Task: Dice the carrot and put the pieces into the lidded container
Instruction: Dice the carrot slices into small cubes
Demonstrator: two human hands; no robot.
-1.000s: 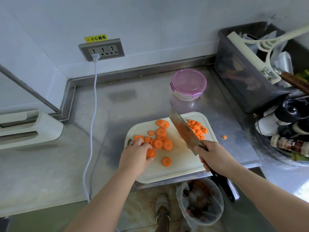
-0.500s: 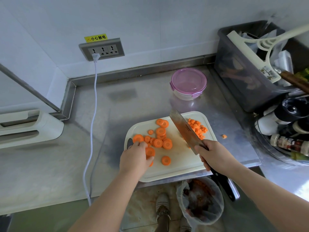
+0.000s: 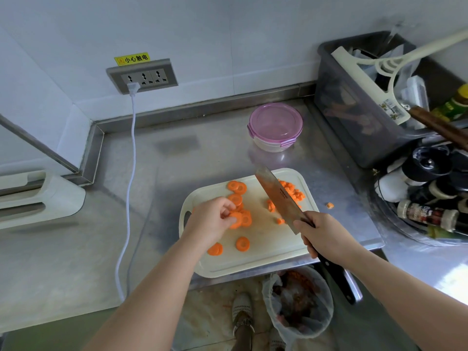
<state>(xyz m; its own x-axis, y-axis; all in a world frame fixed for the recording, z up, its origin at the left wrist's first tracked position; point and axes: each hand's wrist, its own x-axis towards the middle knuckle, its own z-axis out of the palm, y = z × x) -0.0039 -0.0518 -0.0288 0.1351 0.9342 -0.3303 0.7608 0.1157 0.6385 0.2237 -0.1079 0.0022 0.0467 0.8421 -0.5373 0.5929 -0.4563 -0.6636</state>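
A white cutting board (image 3: 263, 259) lies at the counter's front edge. Round carrot slices (image 3: 242, 243) are spread over its left and middle. A heap of diced carrot (image 3: 293, 192) sits at its far right corner. My left hand (image 3: 211, 221) pinches a few carrot slices (image 3: 236, 219) over the board's left part. My right hand (image 3: 326, 236) grips the handle of a cleaver (image 3: 278, 198), its blade raised over the board between slices and dice. The lidded container (image 3: 275, 126), clear with a pink lid, stands shut behind the board.
One carrot bit (image 3: 329, 205) lies on the steel counter right of the board. A dark bin (image 3: 359, 115) of utensils and a tray of bottles (image 3: 428, 214) crowd the right. A white cable (image 3: 130, 188) hangs from the wall socket. A lined waste bin (image 3: 298, 300) stands below the counter edge.
My left hand has moved right along the board and picked up a few slices, leaving one slice behind near the front. The cleaver has shifted slightly with my right hand.
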